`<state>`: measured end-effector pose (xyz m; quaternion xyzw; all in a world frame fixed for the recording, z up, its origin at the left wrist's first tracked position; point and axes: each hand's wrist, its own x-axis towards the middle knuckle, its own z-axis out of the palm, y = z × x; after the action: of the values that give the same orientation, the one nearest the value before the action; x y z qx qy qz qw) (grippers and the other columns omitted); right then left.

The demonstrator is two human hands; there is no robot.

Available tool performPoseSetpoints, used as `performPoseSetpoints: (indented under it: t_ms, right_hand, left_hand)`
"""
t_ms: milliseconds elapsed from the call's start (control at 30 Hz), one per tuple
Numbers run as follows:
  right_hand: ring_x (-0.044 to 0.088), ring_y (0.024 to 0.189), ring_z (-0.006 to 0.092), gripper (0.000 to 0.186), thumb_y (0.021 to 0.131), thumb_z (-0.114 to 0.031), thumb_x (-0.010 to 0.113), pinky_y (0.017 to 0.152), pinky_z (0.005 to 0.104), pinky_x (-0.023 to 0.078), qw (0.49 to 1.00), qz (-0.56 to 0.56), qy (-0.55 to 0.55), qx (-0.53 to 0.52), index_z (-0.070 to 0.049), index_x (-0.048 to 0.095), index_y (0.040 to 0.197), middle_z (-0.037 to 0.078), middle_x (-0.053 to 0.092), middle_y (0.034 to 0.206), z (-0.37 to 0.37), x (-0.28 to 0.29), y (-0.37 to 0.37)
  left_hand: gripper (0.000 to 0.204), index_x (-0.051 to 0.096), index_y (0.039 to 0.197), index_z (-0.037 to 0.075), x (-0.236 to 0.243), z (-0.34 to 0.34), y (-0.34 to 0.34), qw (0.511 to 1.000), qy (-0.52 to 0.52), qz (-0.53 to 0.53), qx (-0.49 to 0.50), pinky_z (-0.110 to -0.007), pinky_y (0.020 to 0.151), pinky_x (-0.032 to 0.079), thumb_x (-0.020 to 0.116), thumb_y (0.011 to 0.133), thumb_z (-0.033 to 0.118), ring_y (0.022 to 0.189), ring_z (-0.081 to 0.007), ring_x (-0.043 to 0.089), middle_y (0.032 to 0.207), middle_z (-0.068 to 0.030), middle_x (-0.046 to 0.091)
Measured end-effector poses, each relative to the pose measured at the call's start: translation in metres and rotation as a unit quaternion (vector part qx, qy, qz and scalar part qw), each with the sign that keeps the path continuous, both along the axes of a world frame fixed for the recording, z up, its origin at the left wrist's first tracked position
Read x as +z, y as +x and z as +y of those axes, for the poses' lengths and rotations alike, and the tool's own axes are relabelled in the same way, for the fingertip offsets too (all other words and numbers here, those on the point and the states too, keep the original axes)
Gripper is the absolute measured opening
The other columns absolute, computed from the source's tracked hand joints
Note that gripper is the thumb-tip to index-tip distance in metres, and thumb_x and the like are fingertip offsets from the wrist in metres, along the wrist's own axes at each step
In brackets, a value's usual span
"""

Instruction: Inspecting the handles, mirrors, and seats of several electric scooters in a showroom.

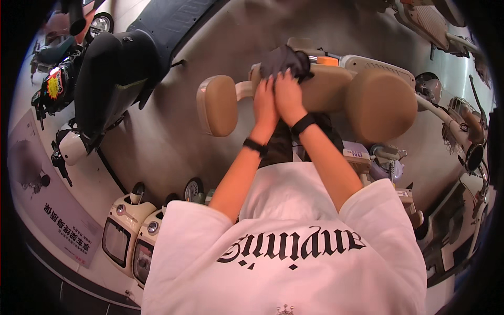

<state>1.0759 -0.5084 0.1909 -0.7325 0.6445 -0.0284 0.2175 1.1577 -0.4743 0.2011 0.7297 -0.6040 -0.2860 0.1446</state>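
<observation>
My left hand (265,102) and my right hand (288,95) are close together in front of me, each with a dark band on its wrist. Between and beyond their fingertips is a crumpled dark grey bundle (281,59), soft like cloth and blurred; its exact kind cannot be made out. Both hands have their fingers closed on its near side. The bundle is over the long tan seat (328,86) of an electric scooter. A rounded tan pad (219,106) joins that seat on the left, and a larger tan saddle (381,107) stands at its right.
A big black scooter (118,79) stands at the left. Past the tan seat lies a cream scooter panel (375,68) near an orange piece (327,61). Cream scooter fronts (123,226) are low on the left, beside a floor poster (55,210). Handlebars (446,118) reach out at the right.
</observation>
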Motion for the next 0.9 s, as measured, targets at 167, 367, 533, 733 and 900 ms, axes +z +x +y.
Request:
performPoseSetpoints:
  t_ms: [167, 367, 533, 733, 900]
  right_hand:
    - [0.064, 0.083, 0.0363, 0.043, 0.073, -0.004, 0.06, 0.071, 0.0408, 0.054, 0.975, -0.162, 0.137, 0.068, 0.002, 0.055, 0.115, 0.026, 0.057, 0.108, 0.085, 0.021, 0.055]
    - [0.065, 0.078, 0.0292, 0.026, 0.074, 0.001, 0.052, 0.075, 0.0375, 0.054, 0.701, -0.384, 0.552, -0.237, 0.003, 0.063, 0.098, 0.014, 0.064, 0.087, 0.133, -0.012, 0.024]
    - [0.057, 0.097, 0.0269, 0.018, 0.083, -0.002, 0.052, 0.087, 0.0452, 0.052, 0.36, -0.556, 0.559, -0.499, 0.0, 0.056, 0.101, 0.013, 0.057, 0.104, 0.139, -0.034, -0.001]
    - [0.057, 0.1, 0.0302, 0.021, 0.083, -0.005, 0.052, 0.089, 0.0462, 0.051, 0.298, -0.606, 0.423, -0.604, 0.002, 0.055, 0.103, 0.016, 0.059, 0.103, 0.14, -0.06, -0.018]
    - [0.059, 0.098, 0.0298, 0.019, 0.082, -0.005, 0.051, 0.09, 0.0452, 0.05, 0.318, -0.589, 0.346, -0.657, 0.002, 0.057, 0.099, 0.015, 0.061, 0.099, 0.154, -0.086, -0.098]
  left_hand:
    - [0.078, 0.005, 0.148, 0.011, 0.033, 0.107, 0.056, 0.967, 0.182, 0.136, 0.112, -0.046, 0.08, 0.05, 0.056, 0.089, 0.02, 0.098, -0.0442, 0.06, 0.128, -0.0283, 0.048]
    - [0.076, 0.006, 0.149, 0.018, 0.003, 0.163, 0.097, 0.756, 0.338, 0.342, 0.445, -0.044, 0.075, 0.055, 0.047, 0.093, 0.05, 0.088, -0.0318, 0.063, 0.127, -0.0217, 0.048]
    - [0.072, 0.043, 0.135, 0.02, -0.037, 0.157, 0.112, 0.621, 0.503, 0.434, 0.417, -0.057, 0.087, 0.045, 0.053, 0.082, 0.067, 0.106, -0.0335, 0.056, 0.129, -0.0078, 0.049]
    - [0.054, 0.05, 0.129, 0.014, -0.094, 0.119, 0.081, 0.54, 0.472, 0.591, 0.369, -0.046, 0.089, 0.05, 0.055, 0.089, 0.051, 0.103, -0.0233, 0.061, 0.119, -0.0079, 0.059]
    - [0.021, 0.062, 0.106, 0.004, -0.108, 0.088, 0.008, 0.601, 0.445, 0.552, 0.369, -0.035, 0.08, 0.055, 0.053, 0.093, 0.018, 0.093, -0.0188, 0.064, 0.1, -0.0091, 0.067]
